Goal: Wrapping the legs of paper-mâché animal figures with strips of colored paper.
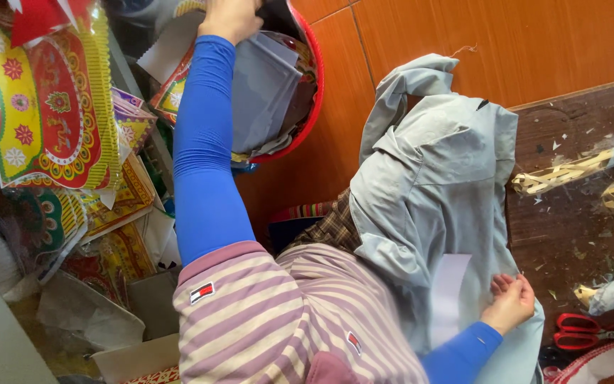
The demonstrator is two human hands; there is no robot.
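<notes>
My left hand (230, 16) reaches up into a red round basin (314, 85) that holds grey paper sheets (264, 85). Its fingers are cut off at the top edge, so its grip is hidden. The arm wears a blue sleeve. My right hand (512, 302) rests low on a light grey jacket (435, 171) spread over my lap, with its fingers curled. Nothing shows in them. A white paper strip (449, 299) lies on the jacket just left of that hand, apart from it.
Stacks of bright red, yellow and green decorated paper packs (51, 107) crowd the left. A dark wooden table (570, 235) on the right carries pale woven strips (563, 174), scraps and red-handled scissors (577, 331). Orange wood-pattern flooring (534, 35) lies behind.
</notes>
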